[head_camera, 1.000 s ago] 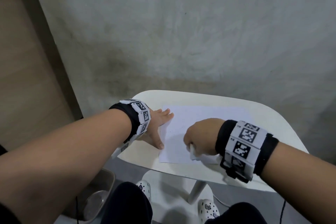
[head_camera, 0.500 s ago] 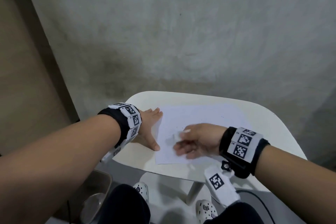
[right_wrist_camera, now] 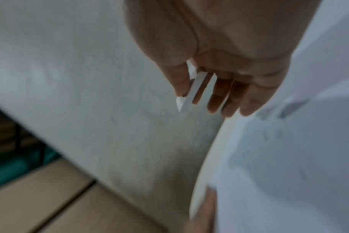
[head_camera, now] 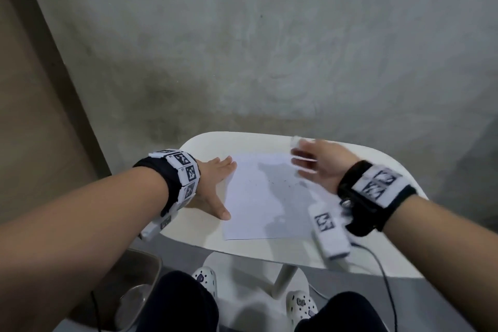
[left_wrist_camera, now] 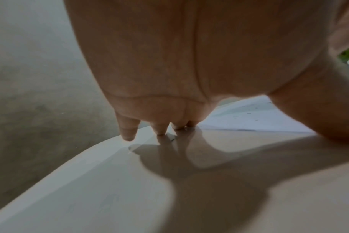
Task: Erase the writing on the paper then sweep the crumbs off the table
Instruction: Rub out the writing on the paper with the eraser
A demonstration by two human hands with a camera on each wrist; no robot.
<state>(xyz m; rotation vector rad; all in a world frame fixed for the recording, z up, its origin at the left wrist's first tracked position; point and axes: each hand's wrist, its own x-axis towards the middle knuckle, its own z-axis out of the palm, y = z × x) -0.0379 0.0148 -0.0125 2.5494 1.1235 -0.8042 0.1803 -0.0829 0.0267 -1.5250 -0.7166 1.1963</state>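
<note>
A white sheet of paper (head_camera: 258, 205) lies on the small white table (head_camera: 242, 140). Small dark crumbs (head_camera: 283, 183) speckle its middle, and I make out no writing. My left hand (head_camera: 213, 183) presses flat on the paper's left edge, fingers straight; in the left wrist view the fingertips (left_wrist_camera: 127, 135) touch the table (left_wrist_camera: 110, 181) beside the paper (left_wrist_camera: 249, 118). My right hand (head_camera: 318, 167), blurred by motion, is over the paper's far right corner. It pinches a white eraser (head_camera: 296, 141) between thumb and forefinger, also seen as a white eraser (right_wrist_camera: 195, 88) in the right wrist view. Its other fingers are straight.
A grey wall stands just behind the table and a wooden panel (head_camera: 32, 116) rises at the left. Below the table's near edge are a metal bin (head_camera: 134, 291), the table leg (head_camera: 283, 280), my knees and patterned shoes, and a black cable (head_camera: 385, 277).
My right hand went from a fist rubbing the paper's near edge to a straighter hand that swept across the sheet to its far right corner. The left hand stayed in place.
</note>
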